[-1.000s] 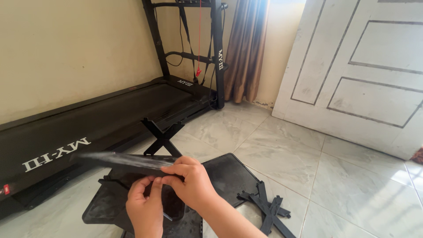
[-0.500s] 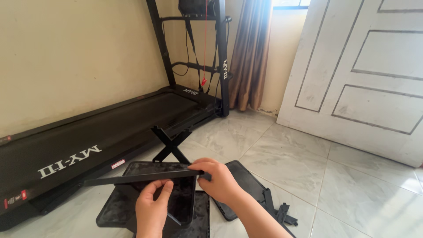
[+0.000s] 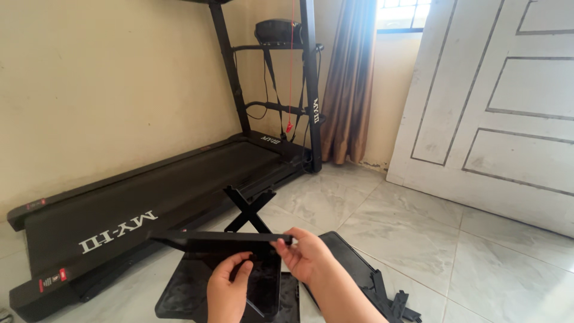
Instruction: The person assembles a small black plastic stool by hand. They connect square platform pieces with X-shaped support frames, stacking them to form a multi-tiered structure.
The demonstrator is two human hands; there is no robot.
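Both hands hold a flat black panel [image 3: 218,239] up off the floor, roughly level, seen nearly edge-on. Right hand [image 3: 306,257] is closed on the panel's right end, fingers pinching the edge near the corner. Left hand [image 3: 227,287] sits under the panel's near edge, thumb and fingers curled onto a second black panel [image 3: 260,281] that hangs down below the first, approx. at a right angle to it. Can't tell how the two pieces join.

Under the hands, on the tile floor [image 3: 418,239], lies a black tray-like panel [image 3: 179,302] w/ a raised rim. Just beside it to the right is another dark flat panel [image 3: 347,257], partly hidden by the right forearm. A black X-shaped bracket [image 3: 248,209] stands behind the held panel, near the treadmill's edge. More small black bracket parts [image 3: 391,299] lie at lower right, near the forearm.

Treadmill [image 3: 149,203] runs along the left wall, its deck edge close to the work spot. A curtain [image 3: 350,84] hangs in the corner; a white door [image 3: 502,101] leans on the right. Open tile lies between door and parts, to the right and ahead.
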